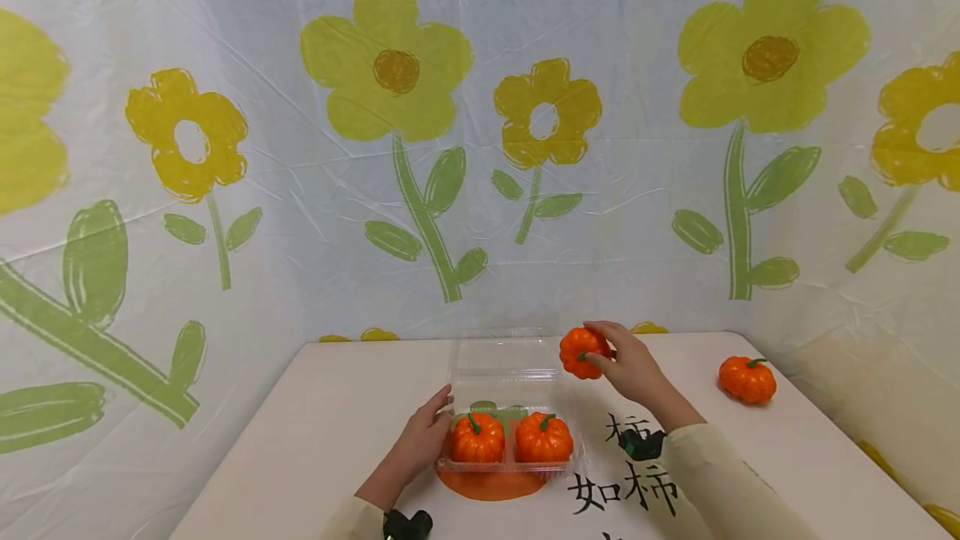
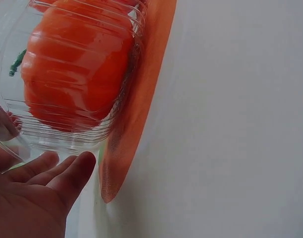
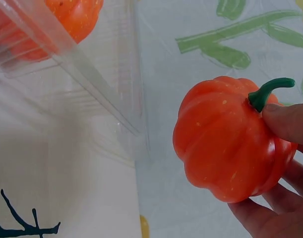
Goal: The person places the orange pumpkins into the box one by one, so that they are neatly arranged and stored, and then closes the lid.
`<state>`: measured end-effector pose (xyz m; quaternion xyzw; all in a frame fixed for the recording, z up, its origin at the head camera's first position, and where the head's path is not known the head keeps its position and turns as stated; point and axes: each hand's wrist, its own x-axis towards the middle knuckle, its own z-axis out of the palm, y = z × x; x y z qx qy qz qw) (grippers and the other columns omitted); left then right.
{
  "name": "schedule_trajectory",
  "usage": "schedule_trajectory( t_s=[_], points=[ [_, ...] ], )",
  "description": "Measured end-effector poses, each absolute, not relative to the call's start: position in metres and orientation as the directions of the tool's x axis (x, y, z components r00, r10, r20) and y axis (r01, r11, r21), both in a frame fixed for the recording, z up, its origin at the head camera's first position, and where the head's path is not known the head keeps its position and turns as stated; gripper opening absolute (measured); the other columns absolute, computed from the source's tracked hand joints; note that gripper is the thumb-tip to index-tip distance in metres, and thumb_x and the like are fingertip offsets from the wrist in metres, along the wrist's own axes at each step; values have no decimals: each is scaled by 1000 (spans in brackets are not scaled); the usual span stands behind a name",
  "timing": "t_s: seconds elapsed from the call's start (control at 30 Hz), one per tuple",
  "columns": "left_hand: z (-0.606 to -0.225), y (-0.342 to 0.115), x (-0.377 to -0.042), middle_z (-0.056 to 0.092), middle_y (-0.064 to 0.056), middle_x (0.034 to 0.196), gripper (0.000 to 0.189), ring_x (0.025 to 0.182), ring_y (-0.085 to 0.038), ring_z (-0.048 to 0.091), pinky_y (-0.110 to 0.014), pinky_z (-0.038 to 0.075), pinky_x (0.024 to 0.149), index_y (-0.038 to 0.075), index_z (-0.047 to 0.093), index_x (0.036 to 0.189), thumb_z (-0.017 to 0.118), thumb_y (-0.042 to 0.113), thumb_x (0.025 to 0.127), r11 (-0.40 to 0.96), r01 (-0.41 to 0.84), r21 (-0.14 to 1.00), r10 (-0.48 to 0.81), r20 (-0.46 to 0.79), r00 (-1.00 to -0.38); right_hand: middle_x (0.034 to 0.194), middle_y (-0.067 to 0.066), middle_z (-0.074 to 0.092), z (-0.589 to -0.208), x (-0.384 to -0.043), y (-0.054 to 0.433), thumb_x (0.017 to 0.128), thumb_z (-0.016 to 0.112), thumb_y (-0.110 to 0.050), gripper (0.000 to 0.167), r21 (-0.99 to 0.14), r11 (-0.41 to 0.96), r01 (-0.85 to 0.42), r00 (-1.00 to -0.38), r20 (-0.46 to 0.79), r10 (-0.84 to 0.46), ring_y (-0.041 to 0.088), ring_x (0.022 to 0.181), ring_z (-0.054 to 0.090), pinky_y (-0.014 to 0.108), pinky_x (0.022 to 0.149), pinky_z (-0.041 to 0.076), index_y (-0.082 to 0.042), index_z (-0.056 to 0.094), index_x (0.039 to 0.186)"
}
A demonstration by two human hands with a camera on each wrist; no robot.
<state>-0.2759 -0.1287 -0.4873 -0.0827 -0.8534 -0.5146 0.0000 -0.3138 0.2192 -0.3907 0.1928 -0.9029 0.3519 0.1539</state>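
My right hand (image 1: pixel 628 363) holds a small orange pumpkin (image 1: pixel 582 353) with a green stem, raised at the right of a clear plastic box. Its thumb lies by the stem and the fingers go round the underside, as the right wrist view shows. The hinged clear box (image 1: pixel 504 467) stands with its lid (image 1: pixel 504 354) up at the back. Inside are a left pumpkin (image 1: pixel 477 438) and a right pumpkin (image 1: pixel 544 438), side by side. My left hand (image 1: pixel 422 437) is at the box's left side, its fingers fairly straight against the clear wall in the left wrist view.
Another orange pumpkin (image 1: pixel 747 380) sits near the right edge of the white table (image 1: pixel 330 415). Under the box the table covering bears an orange printed shape (image 1: pixel 491 487), with black characters (image 1: pixel 626 486) to its right. A flower-printed curtain (image 1: pixel 300 190) hangs behind.
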Motion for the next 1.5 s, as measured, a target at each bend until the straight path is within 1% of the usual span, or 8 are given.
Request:
schedule_trajectory(
  t_s=[0.3, 0.4, 0.63, 0.87, 1.1, 1.23, 1.5],
  points=[
    [-488, -129, -275, 44, -18, 149, 54, 134, -42, 44, -60, 39, 106, 10, 28, 153, 38, 19, 100, 448, 146, 882, 150, 87, -985, 138, 17, 54, -388, -310, 206, 90, 66, -15, 52, -604, 662, -444, -890, 384, -246, 38, 122, 55, 55, 98, 49, -11, 50, 139],
    [-488, -128, -275, 44, -18, 148, 54, 134, -42, 44, -60, 39, 106, 10, 28, 153, 38, 19, 100, 447, 147, 882, 151, 87, -985, 136, 17, 56, -389, -309, 202, 90, 66, -14, 51, -597, 660, -456, -883, 392, -256, 38, 119, 56, 54, 97, 50, -12, 51, 138],
    [-488, -128, -274, 45, -18, 148, 54, 134, -42, 45, -60, 39, 106, 11, 29, 152, 39, 19, 100, 452, 139, 881, 141, 83, -986, 134, 14, 56, -391, -309, 195, 89, 68, -15, 49, -591, 637, -495, -864, 409, -293, 33, 118, 57, 52, 98, 50, -13, 53, 136],
    [-487, -127, -272, 45, -19, 148, 54, 134, -42, 44, -60, 39, 106, 10, 30, 152, 39, 18, 100, 454, 143, 879, 137, 89, -987, 134, 12, 58, -389, -306, 185, 89, 68, -16, 48, -583, 638, -504, -861, 402, -312, 34, 120, 57, 56, 99, 48, -15, 54, 135],
    [-486, -127, -272, 45, -20, 147, 55, 135, -42, 43, -59, 38, 107, 8, 29, 152, 40, 18, 99, 454, 147, 879, 133, 97, -986, 131, 9, 60, -388, -307, 175, 86, 70, -13, 45, -580, 615, -534, -844, 408, -347, 30, 115, 59, 52, 95, 51, -16, 58, 130],
    [-485, -126, -273, 45, -19, 148, 55, 135, -42, 43, -58, 39, 107, 8, 29, 152, 40, 18, 99, 453, 141, 880, 131, 90, -987, 129, 7, 60, -389, -307, 170, 85, 71, -11, 44, -599, 601, -529, -848, 391, -358, 28, 114, 59, 50, 95, 51, -17, 59, 127],
    [-483, -127, -271, 45, -20, 148, 55, 136, -42, 43, -58, 38, 107, 8, 30, 152, 40, 16, 99, 455, 145, 879, 140, 90, -986, 127, 4, 61, -387, -308, 158, 86, 70, -10, 43, -614, 578, -537, -843, 366, -394, 26, 112, 59, 49, 97, 51, -18, 58, 126]
  ],
)
